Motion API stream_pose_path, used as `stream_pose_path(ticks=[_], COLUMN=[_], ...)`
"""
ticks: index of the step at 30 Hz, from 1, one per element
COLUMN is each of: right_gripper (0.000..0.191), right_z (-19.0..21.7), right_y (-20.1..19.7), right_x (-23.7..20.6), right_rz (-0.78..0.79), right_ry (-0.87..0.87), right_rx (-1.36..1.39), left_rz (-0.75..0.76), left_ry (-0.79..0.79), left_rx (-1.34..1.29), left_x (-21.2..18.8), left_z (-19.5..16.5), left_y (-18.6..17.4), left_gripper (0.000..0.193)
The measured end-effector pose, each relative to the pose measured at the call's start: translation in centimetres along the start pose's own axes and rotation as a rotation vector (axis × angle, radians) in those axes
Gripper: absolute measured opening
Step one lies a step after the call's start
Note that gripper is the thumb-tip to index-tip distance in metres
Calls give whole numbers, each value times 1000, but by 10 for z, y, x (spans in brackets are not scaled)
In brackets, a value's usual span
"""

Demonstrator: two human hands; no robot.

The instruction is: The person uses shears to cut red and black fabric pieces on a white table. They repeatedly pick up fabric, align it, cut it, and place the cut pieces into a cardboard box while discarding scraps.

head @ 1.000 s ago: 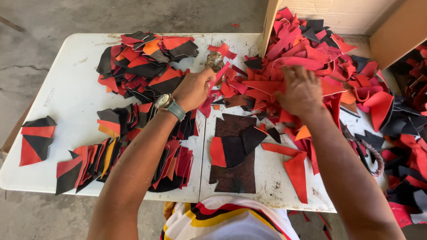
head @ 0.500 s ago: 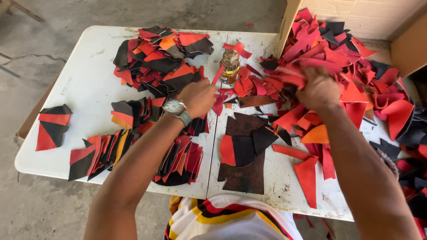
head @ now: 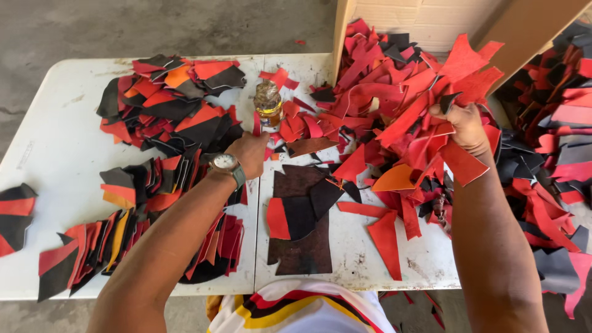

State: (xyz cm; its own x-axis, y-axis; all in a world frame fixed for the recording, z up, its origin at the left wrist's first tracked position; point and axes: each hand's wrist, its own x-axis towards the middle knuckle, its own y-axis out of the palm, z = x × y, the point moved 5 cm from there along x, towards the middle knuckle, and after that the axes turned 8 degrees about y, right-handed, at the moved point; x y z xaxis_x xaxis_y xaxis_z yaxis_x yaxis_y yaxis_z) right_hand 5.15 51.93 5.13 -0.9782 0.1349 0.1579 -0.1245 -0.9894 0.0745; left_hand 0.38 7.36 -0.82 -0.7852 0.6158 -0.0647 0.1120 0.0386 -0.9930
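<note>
Table (head: 55, 148) is white, scuffed grey in spots. The leather scraps (head: 166, 111) are mostly red and black with some orange — the big heap (head: 407, 92) runs nearly all red. Flat panel (head: 302, 246) is dark brown — bottle (head: 269, 106) looks amber.

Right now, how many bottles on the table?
1: a small bottle with amber liquid stands upright at the table's far middle, just beyond the left hand. The scrap pile may hide more.

Workshop: leather offcuts (head: 425, 80), folding table (head: 55, 148)
</note>
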Motion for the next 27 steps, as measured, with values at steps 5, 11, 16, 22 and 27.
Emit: stream_pose_path(ticks=[5,11,16,22,27], right_gripper=[28,26,28,44,44], right_z=[2,7,-4,-8,-14], right_y=[11,8,-6,-21,-19], right_x=[-7,-16,-9,-17,-10], right_rz=[81,-64,-23,-3,82], right_ry=[86,113,216,193,218], right_rx=[364,264,494,446,506], left_rz=[-44,-317,-396,-496,-137], left_ry=[-19,190,225,274,206], left_rx=[-81,-259,-314,4,-213], left_x=[-8,17,50,59,63], left_z=[-17,-45,-64,-94,-135], left_y=[-28,-63,-71,-57,15], left_gripper=[53,40,45,38,35])
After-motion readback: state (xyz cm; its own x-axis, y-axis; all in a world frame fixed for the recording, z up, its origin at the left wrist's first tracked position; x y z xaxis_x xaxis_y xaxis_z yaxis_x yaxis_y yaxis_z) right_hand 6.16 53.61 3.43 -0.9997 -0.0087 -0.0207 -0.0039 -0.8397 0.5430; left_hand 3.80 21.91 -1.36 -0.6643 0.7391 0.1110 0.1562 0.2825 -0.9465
